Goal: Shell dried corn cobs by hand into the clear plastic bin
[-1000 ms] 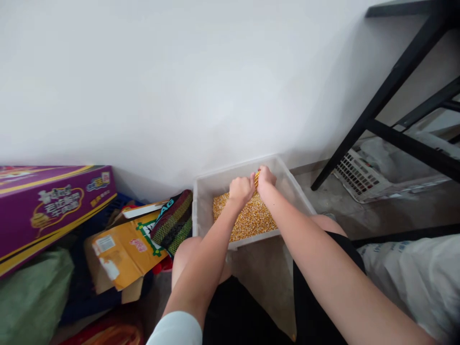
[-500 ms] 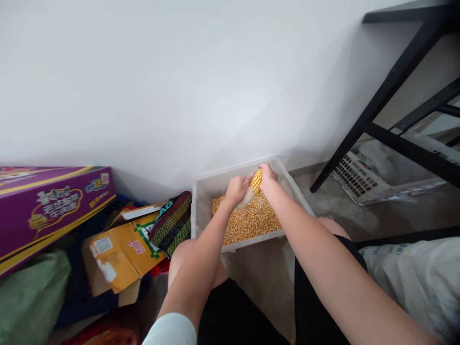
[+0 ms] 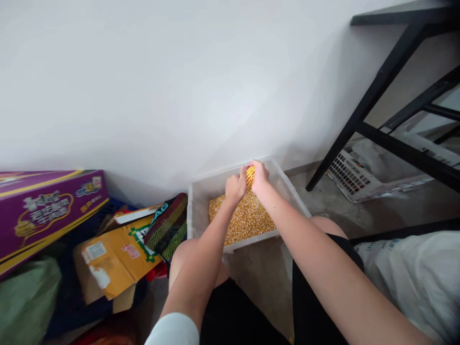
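Note:
A yellow corn cob (image 3: 250, 176) is gripped between my left hand (image 3: 236, 188) and my right hand (image 3: 259, 176), and most of it is hidden by my fingers. Both hands are above the back of a translucent plastic bin (image 3: 287, 189). A layer of loose yellow corn kernels (image 3: 240, 220) covers the bin's floor below the cob. My forearms reach over the bin's near rim, and my knees show below it.
To the left stand a purple printed box (image 3: 46, 215), torn yellow cardboard (image 3: 115, 263) and a dark mesh bag (image 3: 167, 227). A white wall (image 3: 215, 86) rises behind the bin. Black furniture legs (image 3: 381, 91) and a white plastic crate (image 3: 350, 175) are at the right.
My hands have closed together over the cob, hiding its pale bare end, which showed half a second ago. The view has shifted slightly, so everything sits a little further left.

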### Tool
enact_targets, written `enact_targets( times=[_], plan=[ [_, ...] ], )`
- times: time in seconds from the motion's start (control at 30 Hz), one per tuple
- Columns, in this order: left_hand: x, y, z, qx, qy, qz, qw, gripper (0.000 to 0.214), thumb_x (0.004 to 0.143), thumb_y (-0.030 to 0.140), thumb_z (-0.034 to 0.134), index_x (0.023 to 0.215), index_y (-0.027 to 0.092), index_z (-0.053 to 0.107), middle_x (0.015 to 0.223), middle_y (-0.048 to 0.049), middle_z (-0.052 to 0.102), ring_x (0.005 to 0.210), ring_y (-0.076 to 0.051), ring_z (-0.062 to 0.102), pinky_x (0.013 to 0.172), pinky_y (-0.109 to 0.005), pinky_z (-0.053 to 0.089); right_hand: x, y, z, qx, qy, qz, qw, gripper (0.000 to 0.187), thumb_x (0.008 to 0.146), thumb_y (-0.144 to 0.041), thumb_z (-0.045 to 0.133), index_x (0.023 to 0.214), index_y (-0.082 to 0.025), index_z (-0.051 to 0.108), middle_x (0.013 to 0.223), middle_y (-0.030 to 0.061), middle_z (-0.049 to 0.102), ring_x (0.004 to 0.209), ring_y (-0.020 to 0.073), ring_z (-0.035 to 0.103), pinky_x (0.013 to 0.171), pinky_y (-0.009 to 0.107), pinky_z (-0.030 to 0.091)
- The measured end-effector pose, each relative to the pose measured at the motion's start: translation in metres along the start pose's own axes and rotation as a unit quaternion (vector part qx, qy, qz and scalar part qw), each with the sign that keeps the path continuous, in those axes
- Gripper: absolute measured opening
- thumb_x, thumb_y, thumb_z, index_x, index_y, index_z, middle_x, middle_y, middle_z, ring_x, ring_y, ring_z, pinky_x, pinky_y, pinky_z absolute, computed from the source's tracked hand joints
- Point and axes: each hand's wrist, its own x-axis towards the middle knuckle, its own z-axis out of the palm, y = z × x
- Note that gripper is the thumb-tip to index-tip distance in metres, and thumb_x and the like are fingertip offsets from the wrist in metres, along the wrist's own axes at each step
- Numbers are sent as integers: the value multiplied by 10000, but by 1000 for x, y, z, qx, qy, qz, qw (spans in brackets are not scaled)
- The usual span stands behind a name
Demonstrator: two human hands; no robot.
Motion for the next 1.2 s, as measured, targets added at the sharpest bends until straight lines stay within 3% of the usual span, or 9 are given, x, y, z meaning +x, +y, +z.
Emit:
enact_targets(
  times=[0.33, 0.47, 0.6, 0.67, 1.0, 1.2],
  plan=[
    [-5, 8, -13, 37, 13, 78, 996, 811, 901, 555, 17, 733, 134, 690, 765, -153, 680, 800, -239, 633, 769, -303, 416, 3, -14, -4, 7, -34, 66, 997, 99, 692, -231, 552, 617, -181, 512, 552, -1, 537, 508, 128, 511, 447, 230, 421],
    [-7, 4, -23, -73, -68, 126, 987, 709, 886, 615, 133, 771, 140, 647, 743, -88, 661, 745, -197, 623, 708, -279, 447, 8, -24, -4, -19, -23, 69, 997, 128, 722, -263, 554, 634, -184, 506, 511, 3, 504, 529, 145, 519, 450, 236, 419],
    [-14, 0, -26, -247, -201, 64, 946, 580, 841, 662, 288, 999, 168, 547, 728, -45, 632, 528, -127, 575, 514, -246, 457, 11, -29, -7, -18, -17, 55, 998, 165, 707, -310, 583, 636, -183, 506, 498, 11, 490, 542, 165, 526, 443, 250, 421],
    [-19, -2, -22, -303, -228, 46, 924, 541, 829, 659, 339, 1013, 177, 500, 713, -34, 610, 465, -106, 543, 443, -229, 437, 10, -29, -9, -24, -12, 52, 998, 177, 699, -325, 598, 647, -179, 512, 503, 15, 493, 540, 172, 529, 438, 257, 419],
    [-32, -7, -10, -402, -252, 58, 878, 395, 851, 532, 446, 1012, 172, 440, 698, 14, 502, 483, -82, 508, 439, -219, 454, 9, -26, -13, 3, -12, 91, 996, 130, 658, -237, 620, 684, -171, 512, 476, -10, 498, 448, 142, 506, 373, 235, 402],
    [-34, -9, -7, -401, -213, 55, 889, 308, 857, 423, 471, 1005, 154, 470, 749, -6, 530, 503, -71, 504, 441, -195, 436, 15, -20, -13, 8, 5, 76, 997, 113, 661, -234, 605, 665, -178, 507, 484, -7, 530, 439, 137, 512, 354, 227, 379]
  ],
)
